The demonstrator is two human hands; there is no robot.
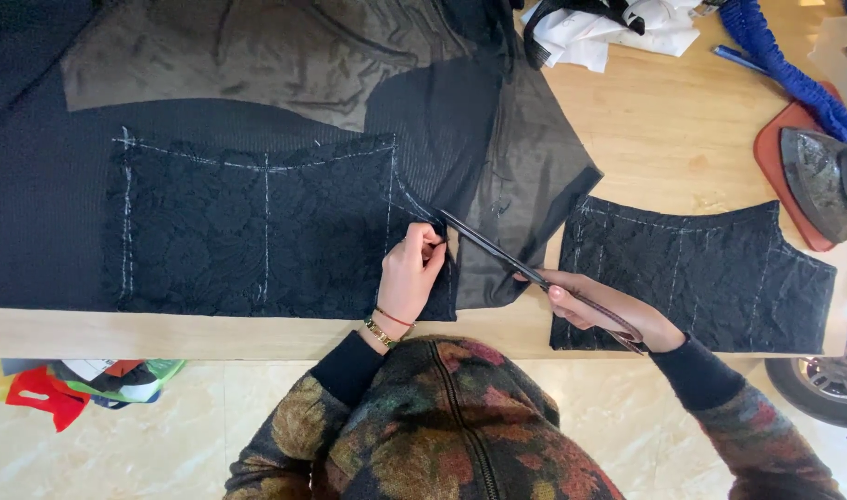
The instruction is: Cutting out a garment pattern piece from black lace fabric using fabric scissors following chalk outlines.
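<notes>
The left hand [411, 270] is closed in a pinch on the right edge of a black lace panel [257, 227] marked with chalk lines; fingertips press the fabric where it meets the scissor tips. The panel spreads away to the left of this hand, lying on dark ribbed cloth [44, 213] on the tabletop [664, 139].

The right hand [601, 310] is wrapped around the handles of long scissors [525, 268], fingers through the loops. The blades run up and leftward from this hand, slightly parted, their tips touching the lace just beside the left hand's fingers. Sheer black fabric [525, 185] lies under and beyond the blades.

Just right of the right hand, partly beneath its wrist, sits a second chalk-marked lace piece [720, 278]. Farther right, well apart, an iron [822, 181] rests on a red mat [780, 153].
</notes>
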